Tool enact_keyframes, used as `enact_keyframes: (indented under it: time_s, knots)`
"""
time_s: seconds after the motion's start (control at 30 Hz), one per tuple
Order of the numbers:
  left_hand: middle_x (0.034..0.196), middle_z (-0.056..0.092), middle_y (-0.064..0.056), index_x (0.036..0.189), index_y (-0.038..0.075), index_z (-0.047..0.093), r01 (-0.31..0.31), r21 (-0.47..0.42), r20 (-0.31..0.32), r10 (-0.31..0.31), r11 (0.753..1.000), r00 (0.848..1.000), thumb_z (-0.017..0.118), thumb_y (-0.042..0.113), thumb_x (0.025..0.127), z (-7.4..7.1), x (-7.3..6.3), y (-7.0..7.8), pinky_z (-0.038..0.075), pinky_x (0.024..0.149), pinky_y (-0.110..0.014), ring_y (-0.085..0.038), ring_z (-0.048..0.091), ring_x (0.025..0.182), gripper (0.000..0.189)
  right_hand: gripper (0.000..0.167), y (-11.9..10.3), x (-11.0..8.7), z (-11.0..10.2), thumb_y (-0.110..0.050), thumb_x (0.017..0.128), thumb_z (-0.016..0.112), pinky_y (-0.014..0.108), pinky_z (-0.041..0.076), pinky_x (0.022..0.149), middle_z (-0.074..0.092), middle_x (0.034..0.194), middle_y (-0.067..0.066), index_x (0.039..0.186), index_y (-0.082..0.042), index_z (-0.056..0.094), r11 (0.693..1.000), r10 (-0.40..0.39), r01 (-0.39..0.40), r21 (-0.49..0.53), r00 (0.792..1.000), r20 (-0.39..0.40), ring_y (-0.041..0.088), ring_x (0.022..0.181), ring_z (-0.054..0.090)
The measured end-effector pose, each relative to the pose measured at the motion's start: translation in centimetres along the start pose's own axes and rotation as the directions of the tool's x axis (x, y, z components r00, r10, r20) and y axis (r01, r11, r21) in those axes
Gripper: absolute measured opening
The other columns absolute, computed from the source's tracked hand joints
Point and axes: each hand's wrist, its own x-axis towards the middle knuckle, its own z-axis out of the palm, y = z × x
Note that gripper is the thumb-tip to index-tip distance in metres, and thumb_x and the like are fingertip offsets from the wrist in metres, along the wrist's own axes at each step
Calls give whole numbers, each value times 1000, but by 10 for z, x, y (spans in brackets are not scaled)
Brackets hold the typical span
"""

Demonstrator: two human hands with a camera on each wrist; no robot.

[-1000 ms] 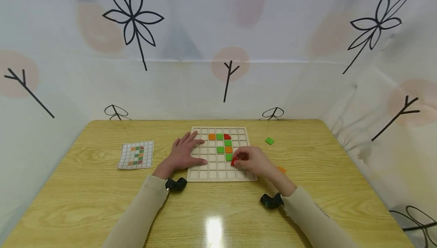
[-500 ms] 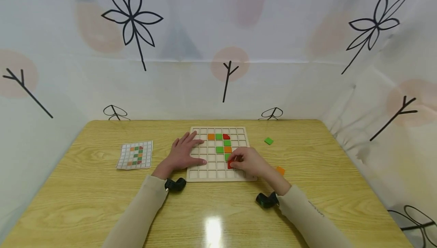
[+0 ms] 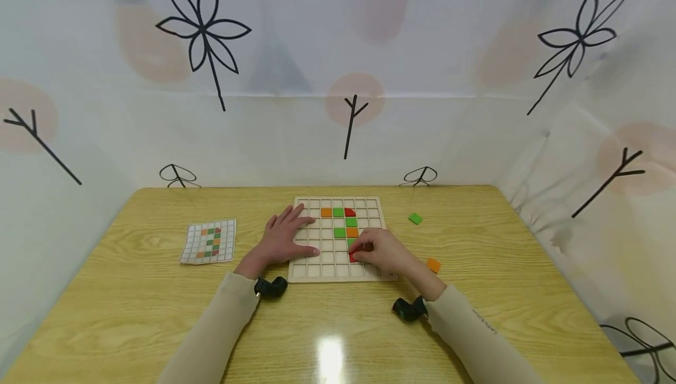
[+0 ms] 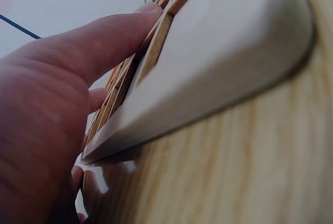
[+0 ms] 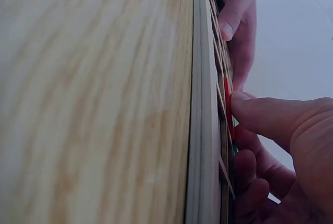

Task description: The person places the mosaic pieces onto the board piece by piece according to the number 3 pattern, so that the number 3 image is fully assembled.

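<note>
A pale wooden grid board (image 3: 314, 270) lies on the table. My left hand (image 3: 280, 238) rests on its left edge with the fingers spread; the left wrist view shows the thumb (image 4: 117, 34) across the rim. With thumb and fingertips my right hand (image 3: 384, 251) pinches a red tile (image 3: 352, 258) at a cell in the board's lower right half. In the right wrist view the red tile (image 5: 228, 107) stands slightly tilted against the grid. Set in cells above it are a rounded red tile (image 3: 350, 212), several green tiles (image 3: 351, 222) and two orange tiles (image 3: 326, 212).
A printed pattern card (image 3: 208, 242) lies left of the board. A loose green tile (image 3: 415, 218) sits beyond the board's right side, and a loose orange tile (image 3: 433, 265) is beside my right forearm. A patterned cloth (image 3: 285, 137) hangs behind the table.
My right hand has moved a little left and down with the red tile, which now sits lower at its cell. The left hand stays in place on the board.
</note>
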Motion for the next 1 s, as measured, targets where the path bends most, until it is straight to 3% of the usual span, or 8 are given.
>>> enact_keyframes:
  time_s: [0.53, 1.0]
  knots:
    - [166, 14, -10, 148, 20, 50, 7, 10, 9, -8, 1000, 1000, 72, 56, 85, 1, -1, -4, 5, 115, -64, -34, 4, 152, 76, 9, 0, 3, 1, -13, 91, 74, 27, 45, 67, 63, 87, -9, 98, -15, 79, 1000, 29, -29, -1, 999, 21, 13, 76, 53]
    - [166, 15, -9, 148, 20, 50, 9, 8, 10, -9, 1000, 1000, 71, 57, 85, 2, 0, -2, 5, 115, -63, -34, 5, 152, 76, 13, 8, -3, -14, -14, 96, 68, 32, 50, 75, 68, 98, -2, 106, -13, 76, 988, 78, -75, 131, 997, -15, 18, 86, 59]
